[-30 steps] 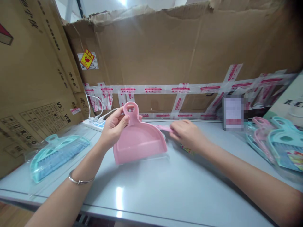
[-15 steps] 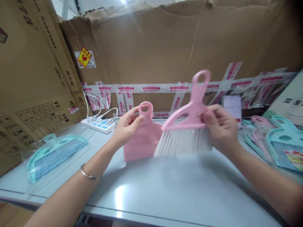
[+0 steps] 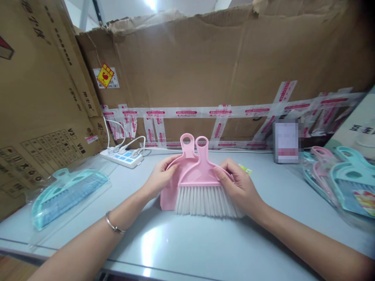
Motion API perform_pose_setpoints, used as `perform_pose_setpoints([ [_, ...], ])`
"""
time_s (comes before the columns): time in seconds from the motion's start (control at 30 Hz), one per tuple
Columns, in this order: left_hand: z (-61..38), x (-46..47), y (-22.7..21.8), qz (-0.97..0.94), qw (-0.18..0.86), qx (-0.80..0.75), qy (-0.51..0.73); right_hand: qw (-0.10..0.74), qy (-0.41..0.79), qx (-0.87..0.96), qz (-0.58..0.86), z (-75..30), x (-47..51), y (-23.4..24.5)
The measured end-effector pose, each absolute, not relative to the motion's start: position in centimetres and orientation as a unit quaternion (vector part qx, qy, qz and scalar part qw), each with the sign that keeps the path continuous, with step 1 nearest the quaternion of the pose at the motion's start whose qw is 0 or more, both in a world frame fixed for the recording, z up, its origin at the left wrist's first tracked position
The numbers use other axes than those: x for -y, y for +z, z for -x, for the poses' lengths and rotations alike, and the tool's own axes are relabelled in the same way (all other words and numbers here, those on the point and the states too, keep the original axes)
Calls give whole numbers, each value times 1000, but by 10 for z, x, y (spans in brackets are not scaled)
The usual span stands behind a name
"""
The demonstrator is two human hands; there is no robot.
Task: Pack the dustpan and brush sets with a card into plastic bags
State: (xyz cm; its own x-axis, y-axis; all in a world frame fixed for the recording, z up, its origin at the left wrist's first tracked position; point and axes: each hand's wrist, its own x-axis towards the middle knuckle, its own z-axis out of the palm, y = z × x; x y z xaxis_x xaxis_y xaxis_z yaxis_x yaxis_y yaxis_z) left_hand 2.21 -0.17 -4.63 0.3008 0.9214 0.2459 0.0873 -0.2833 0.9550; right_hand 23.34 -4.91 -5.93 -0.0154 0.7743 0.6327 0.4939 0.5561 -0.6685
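My left hand is closed on the upper left edge of a pink dustpan, which stands upright on the table. In front of the dustpan is a pink hand brush with white bristles pointing down. My right hand grips the brush by its right side, thumb in front. The brush overlaps much of the dustpan and hides its right part. Both ring-ended handles point up side by side, the brush's handle just right of the dustpan's.
A bagged turquoise brush set lies at left. More bagged turquoise and pink sets lie at right. A power strip with plugged cables, a phone and a small green-yellow label sit toward the back. Cardboard boxes wall the table.
The brush has moved left and down in my right hand, now overlapping the dustpan's front. My left hand has slid from the dustpan's handle down to its edge.
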Motion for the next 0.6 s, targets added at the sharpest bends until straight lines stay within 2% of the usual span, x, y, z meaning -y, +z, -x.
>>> perform_pose_setpoints([
  [0.23,-43,12,-53,-581,536,-382,479,537,20,700,471,-233,42,-57],
  [0.37,-48,15,-56,-551,559,-377,491,539,6,689,485,-233,42,-57],
  [0.6,-47,19,-51,-614,524,-326,492,517,12,683,516,-228,33,-73],
])
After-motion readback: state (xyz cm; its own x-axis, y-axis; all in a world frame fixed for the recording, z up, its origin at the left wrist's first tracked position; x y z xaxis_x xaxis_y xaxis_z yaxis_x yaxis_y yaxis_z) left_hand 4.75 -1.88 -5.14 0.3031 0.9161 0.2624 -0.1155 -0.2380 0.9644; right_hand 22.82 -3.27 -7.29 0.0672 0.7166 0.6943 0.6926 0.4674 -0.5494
